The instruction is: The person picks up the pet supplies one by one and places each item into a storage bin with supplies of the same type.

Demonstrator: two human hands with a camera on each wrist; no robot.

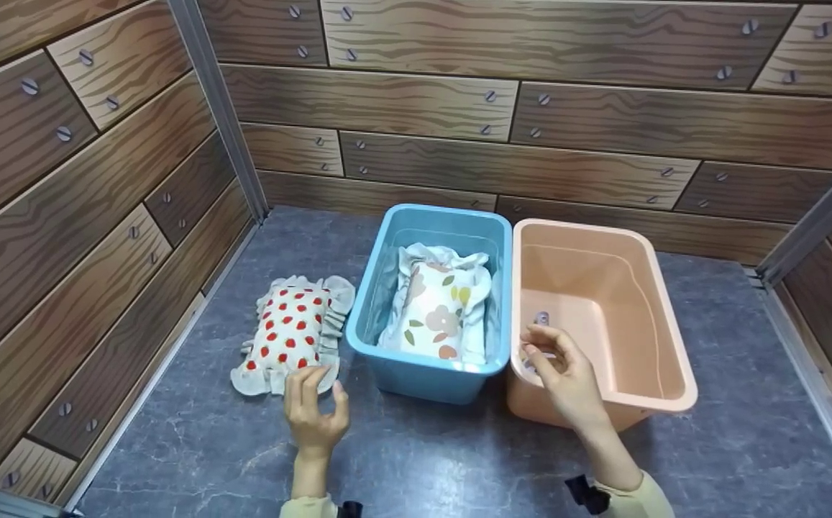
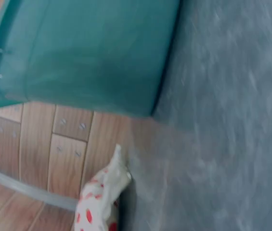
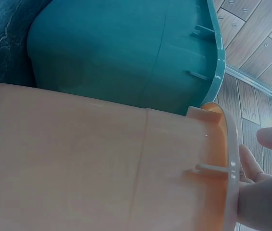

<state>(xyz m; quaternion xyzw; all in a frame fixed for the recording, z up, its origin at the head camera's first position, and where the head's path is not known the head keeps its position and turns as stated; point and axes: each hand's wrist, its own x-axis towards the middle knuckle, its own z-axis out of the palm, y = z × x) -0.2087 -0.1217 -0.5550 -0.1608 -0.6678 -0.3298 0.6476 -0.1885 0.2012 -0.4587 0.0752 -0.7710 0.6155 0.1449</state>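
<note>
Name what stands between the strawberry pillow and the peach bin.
In the head view, the blue bin, holding a floral pillow, stands between the strawberry pillow and peach bin.

R hand (image 3: 266,193) is at peach bin (image 3: 78,159), w/ teal bin (image 3: 111,53) alongside.

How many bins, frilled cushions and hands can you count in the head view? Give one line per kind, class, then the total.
Bins: 2 (blue bin, peach bin)
Frilled cushions: 2 visible (strawberry cushion, floral cushion)
Hands: 2 (left hand, right hand)
Total: 6
</note>
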